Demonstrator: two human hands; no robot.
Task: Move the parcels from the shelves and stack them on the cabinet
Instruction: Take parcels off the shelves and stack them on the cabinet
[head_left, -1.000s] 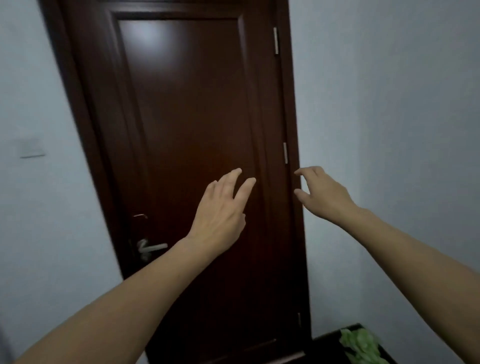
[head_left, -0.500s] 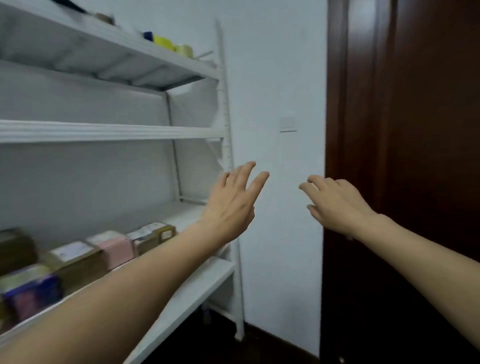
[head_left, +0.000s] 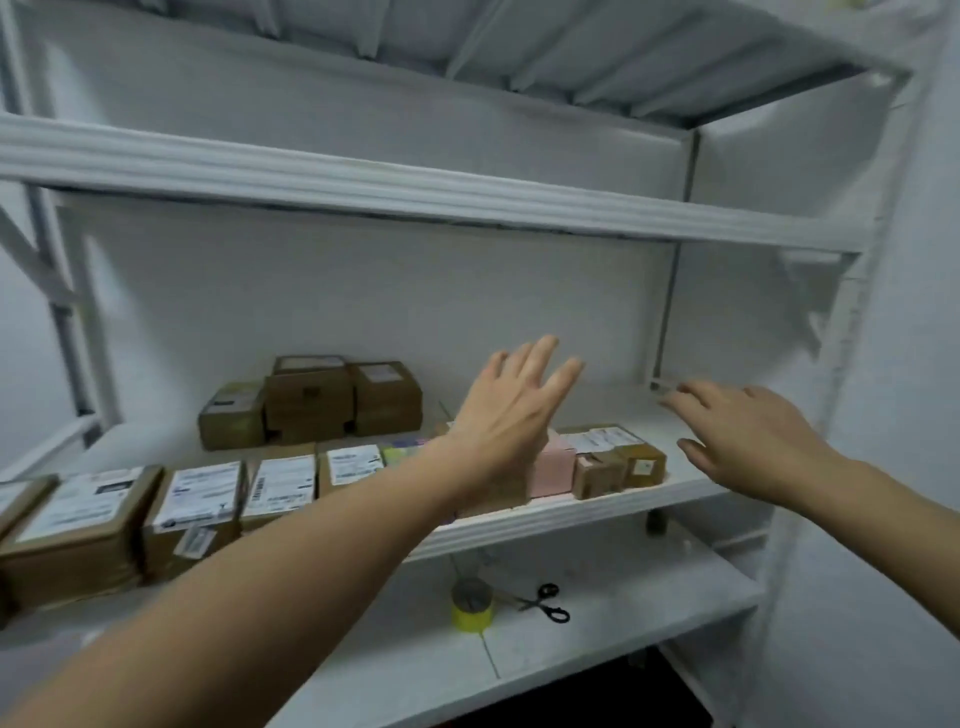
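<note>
White shelves (head_left: 415, 205) in front of me.
The middle shelf (head_left: 597, 512) carries a row of labelled parcels (head_left: 202, 493) with a pink box (head_left: 553, 470), brown boxes (head_left: 311, 405) behind; the lower shelf (head_left: 649, 608) holds a yellow tape roll (head_left: 471, 605) and scissors (head_left: 543, 603).

The shelves (head_left: 519, 208) are showing white-painted metal, smooth and matt. The parcels (head_left: 311, 402) are presenting plain brown cardboard, dull and slightly rough, with white paper labels (head_left: 200, 491) lying flat on their tops, while a pink box (head_left: 556, 467) among them is looking smooth and matt. On the lower shelf (head_left: 649, 597) a roll of tape (head_left: 471, 605) is showing a yellow, faintly glossy side, and the scissors (head_left: 540, 603) are showing black plastic handles and thin metal blades.
</note>
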